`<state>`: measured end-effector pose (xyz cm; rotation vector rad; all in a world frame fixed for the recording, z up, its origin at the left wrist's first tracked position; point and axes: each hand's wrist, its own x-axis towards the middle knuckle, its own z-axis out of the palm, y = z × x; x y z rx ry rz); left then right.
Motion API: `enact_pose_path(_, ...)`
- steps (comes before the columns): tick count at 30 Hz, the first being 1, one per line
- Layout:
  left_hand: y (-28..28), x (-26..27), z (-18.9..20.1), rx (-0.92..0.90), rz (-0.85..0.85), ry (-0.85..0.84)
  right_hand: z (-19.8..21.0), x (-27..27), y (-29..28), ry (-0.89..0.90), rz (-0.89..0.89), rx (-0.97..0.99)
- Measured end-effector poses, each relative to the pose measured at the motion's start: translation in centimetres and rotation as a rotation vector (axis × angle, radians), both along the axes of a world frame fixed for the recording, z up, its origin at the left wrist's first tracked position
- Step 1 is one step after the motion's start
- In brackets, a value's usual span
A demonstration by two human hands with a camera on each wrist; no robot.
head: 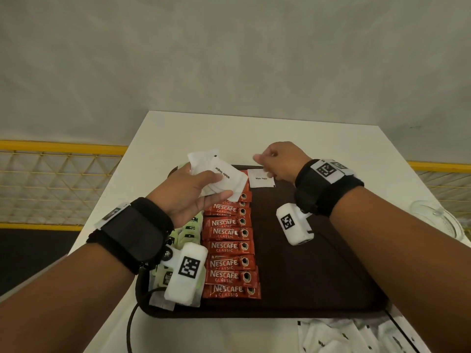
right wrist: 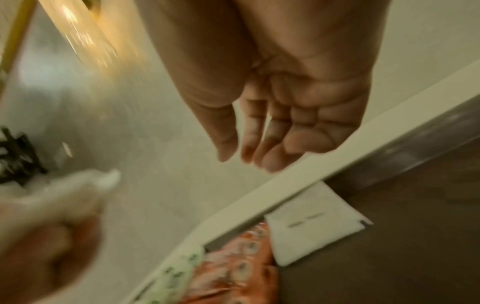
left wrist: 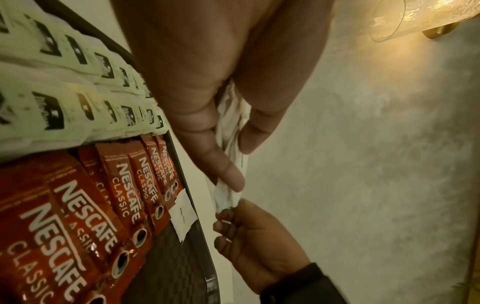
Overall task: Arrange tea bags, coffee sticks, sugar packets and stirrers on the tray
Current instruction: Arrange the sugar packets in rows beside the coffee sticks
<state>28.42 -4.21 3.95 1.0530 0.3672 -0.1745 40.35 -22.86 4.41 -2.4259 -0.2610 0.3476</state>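
Left hand [head: 190, 191] grips sugar packets [head: 221, 174] (right hand [head: 283, 161] just beside).

A white worktop [head: 305, 138] carries a dark tray [head: 318, 276] set squarely on it, reaching almost to the near edge. Loose white sugar packets [head: 339, 337] lie in a heap on the worktop at the near right, just outside the tray's corner. A clear glass dish [head: 438, 220] rests at the right edge
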Motion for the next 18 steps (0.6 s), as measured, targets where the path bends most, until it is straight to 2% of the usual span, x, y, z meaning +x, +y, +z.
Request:
enact_pose_path(2, -0.3, 0.1, -0.2, 0.008, 0.005, -0.03, 1.4, -1.8, 0.4, 0.145, 0.127, 0.165)
enact_pose_path(3, -0.5, 0.1, -0.2, 0.019, -0.004, -0.044, 1.8, -2.5, 0.6, 0.161, 0.187, 0.198)
enact_pose_path(7, -1.0, 0.2, -0.4, 0.206, -0.111, -0.103, 2.5, -3.5, 1.1, 0.079, 0.273, 0.248)
enact_pose_path(10, -1.0, 0.1, -0.2, 0.326, -0.175, -0.139, 2.9, -3.6, 0.9, 0.06, 0.306, 0.184)
enact_pose_path(12, -1.0, 0.1, -0.1, 0.329, -0.165, -0.147, 2.9, -3.6, 0.7, 0.101, 0.257, 0.221)
enact_pose_path(15, -1.1, -0.1, -0.1, 0.326, -0.18, -0.16, 2.7, -3.6, 0.6, 0.26, 0.091, 0.471)
enact_pose_path(18, -1.2, -0.3, -0.4, 0.344, -0.174, -0.16, 2.7, -3.8, 0.5, 0.406, 0.026, 0.646)
